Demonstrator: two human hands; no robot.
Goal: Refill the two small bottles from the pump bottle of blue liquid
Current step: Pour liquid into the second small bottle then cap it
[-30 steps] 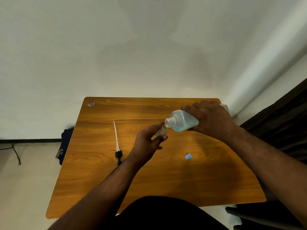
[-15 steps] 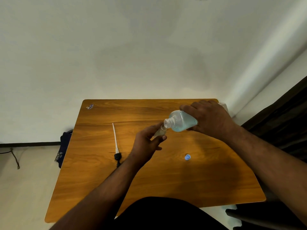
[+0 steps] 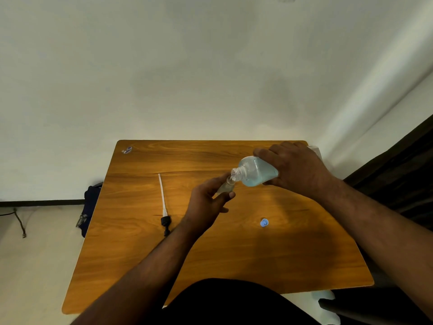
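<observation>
Head view: right hand [image 3: 297, 170] grips tilted pump bottle [image 3: 256, 172], mouth over small bottle [image 3: 226, 186] pinched in left hand [image 3: 207, 204], above table [image 3: 210, 254]; likely pouring. Pump [image 3: 164, 205], cap [image 3: 264, 222] lie aside.

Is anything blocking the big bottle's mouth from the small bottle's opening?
Nothing visible. The pump is out, lying on the table. The big bottle, tilted in the right hand, has its open mouth right at the small bottle held by the left hand.

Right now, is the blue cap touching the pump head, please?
Apart: the head view shows bare table and the left forearm between the blue cap and the pump head.
</observation>
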